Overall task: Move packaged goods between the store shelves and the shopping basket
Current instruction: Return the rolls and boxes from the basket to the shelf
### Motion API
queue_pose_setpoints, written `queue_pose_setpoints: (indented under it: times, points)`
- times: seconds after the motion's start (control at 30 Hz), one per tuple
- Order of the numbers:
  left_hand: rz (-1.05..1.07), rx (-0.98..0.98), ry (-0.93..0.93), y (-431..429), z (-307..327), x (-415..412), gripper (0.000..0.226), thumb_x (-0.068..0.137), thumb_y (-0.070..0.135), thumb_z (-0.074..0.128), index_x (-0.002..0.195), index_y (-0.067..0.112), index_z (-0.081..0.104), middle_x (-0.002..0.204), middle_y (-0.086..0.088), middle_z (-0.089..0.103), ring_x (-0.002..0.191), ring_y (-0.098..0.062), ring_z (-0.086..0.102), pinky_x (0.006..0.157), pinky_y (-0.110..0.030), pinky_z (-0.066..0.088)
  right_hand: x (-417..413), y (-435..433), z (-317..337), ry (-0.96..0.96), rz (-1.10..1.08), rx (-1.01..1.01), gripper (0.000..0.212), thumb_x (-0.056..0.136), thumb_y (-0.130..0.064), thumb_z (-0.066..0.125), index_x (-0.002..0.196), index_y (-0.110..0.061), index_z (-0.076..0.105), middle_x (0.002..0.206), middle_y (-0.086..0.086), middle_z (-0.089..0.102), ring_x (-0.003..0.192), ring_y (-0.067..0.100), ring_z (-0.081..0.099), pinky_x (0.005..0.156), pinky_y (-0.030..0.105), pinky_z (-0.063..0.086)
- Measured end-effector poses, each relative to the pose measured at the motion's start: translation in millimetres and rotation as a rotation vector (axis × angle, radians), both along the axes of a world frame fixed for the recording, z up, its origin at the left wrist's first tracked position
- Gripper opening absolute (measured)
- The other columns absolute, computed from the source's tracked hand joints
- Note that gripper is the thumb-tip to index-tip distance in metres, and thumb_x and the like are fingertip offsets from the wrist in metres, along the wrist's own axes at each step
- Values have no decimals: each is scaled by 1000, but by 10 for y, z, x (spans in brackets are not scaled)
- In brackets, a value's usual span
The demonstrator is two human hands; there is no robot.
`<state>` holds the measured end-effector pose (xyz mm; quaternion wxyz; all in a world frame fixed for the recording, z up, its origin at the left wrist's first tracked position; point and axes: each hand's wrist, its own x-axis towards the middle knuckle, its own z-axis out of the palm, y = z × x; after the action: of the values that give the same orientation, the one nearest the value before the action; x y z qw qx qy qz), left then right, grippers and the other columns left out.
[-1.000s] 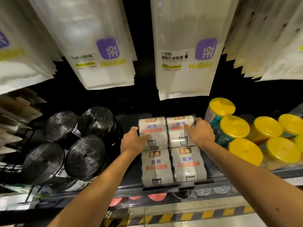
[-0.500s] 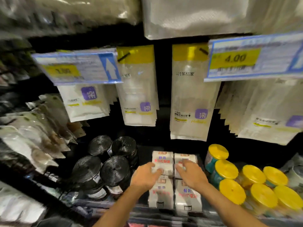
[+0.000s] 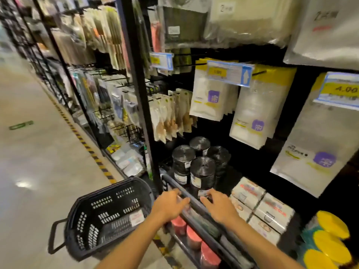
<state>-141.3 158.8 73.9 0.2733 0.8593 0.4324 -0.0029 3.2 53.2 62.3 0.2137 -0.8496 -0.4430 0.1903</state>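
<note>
Now my left hand (image 3: 171, 206) and right hand (image 3: 219, 207) have left the packs (image 3: 272, 210), open and empty; the basket (image 3: 108, 206), lower left, is probably next.

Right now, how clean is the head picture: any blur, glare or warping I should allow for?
Head view: motion blur smears the frame, so the middle price tag is unreadable and the left hand and right hand look soft. Head view: the wide lens makes the black shelf post lean. Head view: a small glare spot on the floor; dark behind the black rolls.
</note>
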Motion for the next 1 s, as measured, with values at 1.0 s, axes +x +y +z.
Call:
queue_pose_setpoints:
  times: [1.0]
  points:
    - [514,-202,47,1744,-832,-2919,44,90,53,48,113,16,57,103,-6,66,93,-22,62,80,-34,52,-2659,2517,-705,61,544,-242,46,96,-44,44,131,-14,48,129,6,57,113,24,56,89,33,44]
